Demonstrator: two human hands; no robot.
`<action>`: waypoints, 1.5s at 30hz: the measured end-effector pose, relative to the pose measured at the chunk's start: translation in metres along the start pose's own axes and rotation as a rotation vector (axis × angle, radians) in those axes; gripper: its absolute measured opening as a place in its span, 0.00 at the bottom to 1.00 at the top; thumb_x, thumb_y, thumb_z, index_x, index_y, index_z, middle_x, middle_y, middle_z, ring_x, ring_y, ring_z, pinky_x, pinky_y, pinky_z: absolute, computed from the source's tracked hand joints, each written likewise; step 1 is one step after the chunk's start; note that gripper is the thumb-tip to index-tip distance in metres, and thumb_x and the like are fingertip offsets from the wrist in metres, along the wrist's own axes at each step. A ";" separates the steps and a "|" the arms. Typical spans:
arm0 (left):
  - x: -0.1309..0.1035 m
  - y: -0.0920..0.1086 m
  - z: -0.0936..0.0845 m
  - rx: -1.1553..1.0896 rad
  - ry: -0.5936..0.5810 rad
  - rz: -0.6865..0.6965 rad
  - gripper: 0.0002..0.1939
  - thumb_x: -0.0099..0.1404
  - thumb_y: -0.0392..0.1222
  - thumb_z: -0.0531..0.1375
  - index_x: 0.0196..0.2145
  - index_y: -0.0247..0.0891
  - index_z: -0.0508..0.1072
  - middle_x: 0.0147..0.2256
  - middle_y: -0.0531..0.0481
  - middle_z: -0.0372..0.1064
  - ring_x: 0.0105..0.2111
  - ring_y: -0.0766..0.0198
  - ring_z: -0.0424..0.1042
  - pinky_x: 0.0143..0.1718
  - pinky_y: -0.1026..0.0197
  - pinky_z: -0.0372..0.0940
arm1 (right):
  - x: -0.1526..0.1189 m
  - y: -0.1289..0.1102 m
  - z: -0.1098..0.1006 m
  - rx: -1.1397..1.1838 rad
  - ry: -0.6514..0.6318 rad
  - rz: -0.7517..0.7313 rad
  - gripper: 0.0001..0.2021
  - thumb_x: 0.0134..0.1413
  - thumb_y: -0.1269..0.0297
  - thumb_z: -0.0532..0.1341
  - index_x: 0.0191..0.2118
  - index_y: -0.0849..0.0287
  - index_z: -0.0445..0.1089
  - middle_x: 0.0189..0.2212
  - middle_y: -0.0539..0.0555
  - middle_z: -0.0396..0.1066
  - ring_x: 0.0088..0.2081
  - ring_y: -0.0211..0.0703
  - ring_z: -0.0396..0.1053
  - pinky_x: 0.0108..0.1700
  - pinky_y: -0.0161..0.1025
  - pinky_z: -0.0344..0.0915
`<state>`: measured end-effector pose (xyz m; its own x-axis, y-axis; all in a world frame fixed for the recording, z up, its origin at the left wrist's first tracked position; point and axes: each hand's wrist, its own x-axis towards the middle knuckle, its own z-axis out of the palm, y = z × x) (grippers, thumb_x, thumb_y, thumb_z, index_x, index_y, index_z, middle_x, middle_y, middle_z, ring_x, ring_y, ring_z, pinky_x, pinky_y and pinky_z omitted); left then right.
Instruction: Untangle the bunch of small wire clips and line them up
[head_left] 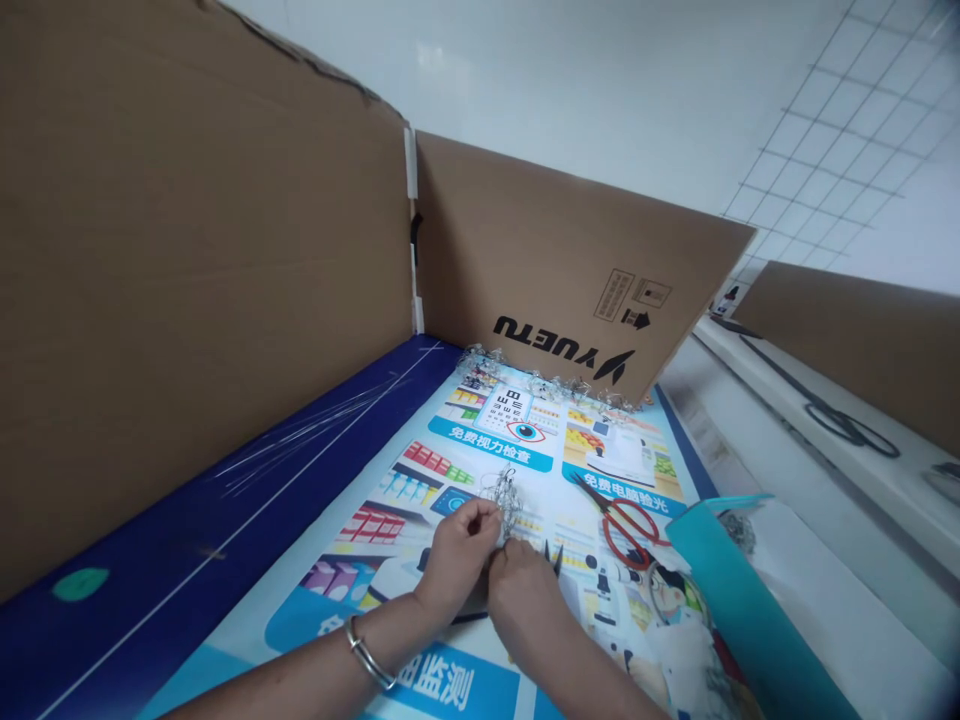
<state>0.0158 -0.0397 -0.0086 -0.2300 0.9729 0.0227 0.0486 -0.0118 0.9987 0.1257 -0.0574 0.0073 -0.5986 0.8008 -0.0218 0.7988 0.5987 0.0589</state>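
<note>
A tangle of thin silvery wire [508, 496] rises at the fingertips of both hands. My left hand [461, 548], with a metal bangle [369, 655] on its wrist, is closed in a pinch at the tangle's lower left. Closed fingers of my right hand [529, 596] meet it from below; their exact grip is hidden. Two dark pointed tips [556, 560] show just beyond my right hand, and I cannot tell whether they are held. Red-handled scissors [627, 530] lie to the right, blades pointing away to the upper left.
More wire tangles [570, 388] line the foot of a cardboard panel [570, 250]. Another tall cardboard wall [202, 250] stands at left. A printed poster sheet [442, 665] covers the work surface. At right sits a teal-edged box [757, 610]; a dark cable [847, 425] lies behind it.
</note>
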 end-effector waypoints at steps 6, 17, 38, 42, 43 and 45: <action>-0.002 0.004 0.001 0.005 -0.016 0.001 0.09 0.56 0.44 0.55 0.29 0.36 0.71 0.22 0.55 0.63 0.25 0.66 0.62 0.28 0.65 0.59 | -0.007 0.014 -0.003 0.228 0.048 0.070 0.06 0.49 0.77 0.52 0.32 0.63 0.63 0.28 0.57 0.68 0.28 0.43 0.66 0.27 0.35 0.56; -0.008 0.007 0.004 0.124 -0.034 0.068 0.08 0.57 0.41 0.53 0.26 0.37 0.70 0.23 0.54 0.64 0.25 0.65 0.62 0.28 0.65 0.58 | -0.006 0.047 -0.022 0.682 0.384 0.150 0.08 0.52 0.73 0.52 0.36 0.58 0.66 0.30 0.51 0.69 0.34 0.39 0.67 0.36 0.34 0.62; -0.019 0.018 0.010 0.205 -0.124 0.189 0.08 0.58 0.38 0.53 0.25 0.38 0.69 0.26 0.50 0.63 0.29 0.62 0.64 0.31 0.63 0.58 | -0.017 0.036 -0.029 0.044 0.174 0.174 0.09 0.52 0.77 0.53 0.35 0.58 0.66 0.32 0.54 0.65 0.29 0.41 0.64 0.28 0.35 0.57; -0.020 0.019 0.010 0.220 -0.152 0.203 0.08 0.57 0.35 0.52 0.24 0.38 0.69 0.26 0.50 0.64 0.29 0.62 0.65 0.31 0.63 0.59 | -0.016 0.038 -0.025 0.087 0.142 0.202 0.09 0.52 0.76 0.53 0.35 0.57 0.67 0.31 0.53 0.66 0.27 0.39 0.64 0.27 0.33 0.55; -0.019 0.018 0.010 0.221 -0.158 0.201 0.08 0.57 0.34 0.52 0.25 0.38 0.70 0.26 0.50 0.64 0.30 0.62 0.65 0.32 0.63 0.59 | -0.016 0.039 -0.024 0.099 0.141 0.210 0.09 0.52 0.76 0.53 0.34 0.57 0.67 0.31 0.53 0.66 0.27 0.39 0.64 0.26 0.33 0.55; -0.018 0.018 0.008 0.224 -0.175 0.195 0.09 0.57 0.34 0.51 0.26 0.39 0.71 0.27 0.50 0.66 0.31 0.61 0.66 0.33 0.62 0.60 | -0.017 0.041 -0.020 0.119 0.145 0.220 0.09 0.53 0.76 0.52 0.34 0.56 0.67 0.31 0.52 0.65 0.26 0.38 0.64 0.26 0.33 0.54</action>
<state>0.0291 -0.0556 0.0083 -0.0258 0.9824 0.1851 0.2916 -0.1697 0.9414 0.1674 -0.0462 0.0304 -0.4057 0.9059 0.1217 0.9067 0.4157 -0.0717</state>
